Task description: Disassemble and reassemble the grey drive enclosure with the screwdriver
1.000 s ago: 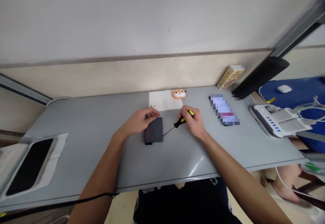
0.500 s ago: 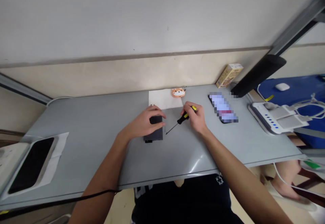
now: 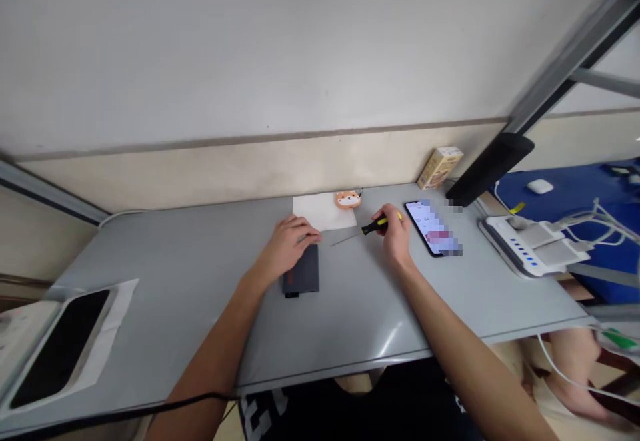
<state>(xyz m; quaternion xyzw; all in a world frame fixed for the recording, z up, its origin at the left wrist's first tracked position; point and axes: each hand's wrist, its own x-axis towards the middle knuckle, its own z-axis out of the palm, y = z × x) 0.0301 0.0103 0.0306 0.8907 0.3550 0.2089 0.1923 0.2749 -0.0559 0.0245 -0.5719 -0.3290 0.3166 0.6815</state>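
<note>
My right hand (image 3: 395, 234) is closed round the black and yellow handle of a screwdriver (image 3: 374, 226). Its thin shaft points left and slightly down, with the tip in the air just right of my left hand. A flat dark grey box (image 3: 304, 274) lies on the table, a small black piece showing at its near edge. Over the far end of this box rests my left hand (image 3: 294, 241), thumb and fingers drawn together in a pinch. Whatever sits between those fingertips is too small to make out. The hand hides the box's far edge.
Behind the hands lies white paper (image 3: 315, 213) with an orange animal-face case (image 3: 349, 199). A phone (image 3: 425, 221), a carton (image 3: 440, 168) and a white power strip (image 3: 520, 248) stand to the right. A black-screened device (image 3: 63, 348) lies left. Another person's leg (image 3: 575, 354) shows lower right.
My right hand has drawn the screwdriver away rightward from the box, its shaft now flatter. My left hand has shifted to the box's far end, its fingers closing together. The view has tilted slightly.
</note>
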